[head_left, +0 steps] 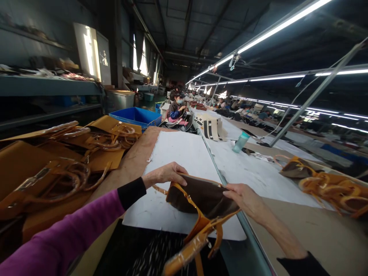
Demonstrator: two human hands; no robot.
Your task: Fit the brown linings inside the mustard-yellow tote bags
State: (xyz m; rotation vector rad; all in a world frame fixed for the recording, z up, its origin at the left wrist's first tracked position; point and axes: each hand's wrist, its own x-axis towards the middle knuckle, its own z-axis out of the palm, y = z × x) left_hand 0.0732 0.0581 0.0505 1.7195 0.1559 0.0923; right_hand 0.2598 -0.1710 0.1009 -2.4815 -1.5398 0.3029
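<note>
A dark brown handbag [201,197] with tan trim and plastic-wrapped tan handles hangs over the near edge of the long worktable. My left hand [165,174] grips the bag's top rim on the left, fingers curled over it. On the right side of the rim, my right hand [244,197] pinches the same opening. The bag's mouth is held open between both hands. Its handles [198,237] dangle below, toward me.
A stack of tan bags and leather pieces [57,165] fills the left. More tan-handled bags [324,184] lie on the right. White sheets [184,161] cover the table; a teal bottle [240,142] stands further up. A blue crate [138,116] and seated workers lie beyond.
</note>
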